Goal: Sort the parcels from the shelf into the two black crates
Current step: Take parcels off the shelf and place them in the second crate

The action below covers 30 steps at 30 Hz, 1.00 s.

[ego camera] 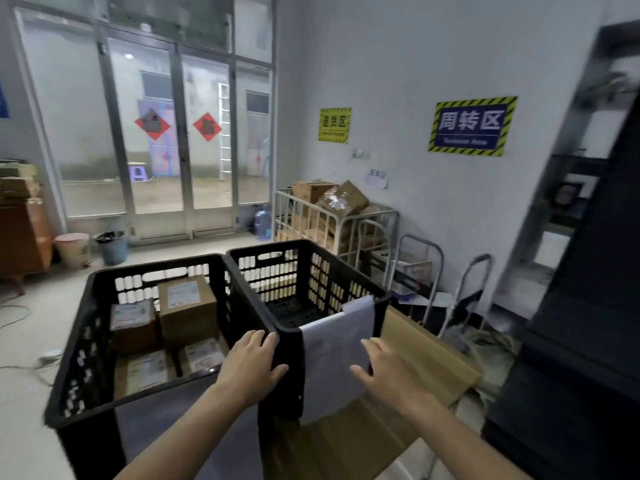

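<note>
Left of the empty right crate [346, 271], left crate [69, 375] holds four parcels [187, 306], so sorting seems partway; left hand [252, 362] grips right crate's near corner, right hand [384, 368] lies straight-fingered on its paper sheet [332, 348].

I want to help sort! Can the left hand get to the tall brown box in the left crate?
Probably yes. The left crate is open on top, nothing covers the tall brown box, and the left hand grips the rim of the right crate close by.
</note>
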Each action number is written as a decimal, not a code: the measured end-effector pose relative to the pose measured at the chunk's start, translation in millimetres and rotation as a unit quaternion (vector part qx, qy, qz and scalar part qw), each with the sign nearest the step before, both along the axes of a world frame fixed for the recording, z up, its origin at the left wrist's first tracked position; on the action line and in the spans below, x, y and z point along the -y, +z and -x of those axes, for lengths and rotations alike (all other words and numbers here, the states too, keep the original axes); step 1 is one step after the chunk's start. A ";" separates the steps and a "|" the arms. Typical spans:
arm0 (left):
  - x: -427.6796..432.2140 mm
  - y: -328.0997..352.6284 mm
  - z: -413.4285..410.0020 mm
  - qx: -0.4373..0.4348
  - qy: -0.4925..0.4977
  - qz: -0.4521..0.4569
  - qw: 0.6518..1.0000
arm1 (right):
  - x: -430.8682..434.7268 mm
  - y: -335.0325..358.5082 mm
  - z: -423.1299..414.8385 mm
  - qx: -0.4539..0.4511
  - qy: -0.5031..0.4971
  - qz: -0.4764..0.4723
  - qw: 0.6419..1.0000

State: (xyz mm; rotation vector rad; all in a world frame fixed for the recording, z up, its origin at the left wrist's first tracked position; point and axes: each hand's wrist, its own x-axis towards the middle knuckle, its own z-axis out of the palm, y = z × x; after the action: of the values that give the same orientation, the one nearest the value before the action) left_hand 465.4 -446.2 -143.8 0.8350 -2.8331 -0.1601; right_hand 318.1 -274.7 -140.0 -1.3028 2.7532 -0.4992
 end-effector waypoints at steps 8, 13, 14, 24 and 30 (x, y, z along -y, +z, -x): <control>-83.7 10.0 88.2 -0.012 -0.108 0.003 0.994 | -110.0 24.1 38.9 -0.021 -0.111 0.001 0.994; -155.0 18.0 138.7 -0.041 -0.168 -0.005 0.985 | -189.2 31.6 64.3 -0.031 -0.147 0.003 0.989; -170.1 20.3 148.4 -0.039 -0.180 -0.006 0.983 | -205.4 33.4 69.6 -0.034 -0.154 0.005 0.987; -324.2 44.5 236.9 -0.065 -0.242 -0.012 0.968 | -370.9 46.8 126.7 -0.031 -0.216 0.037 0.975; -418.0 49.5 292.1 -0.063 -0.281 -0.035 0.957 | -473.4 47.8 151.8 -0.036 -0.268 0.055 0.961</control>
State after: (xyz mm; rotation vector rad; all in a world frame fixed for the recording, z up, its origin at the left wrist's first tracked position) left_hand 173.2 -28.1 -94.3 0.0037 -2.8700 -0.3739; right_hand 166.3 198.7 -92.2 -0.5719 3.1698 -0.6478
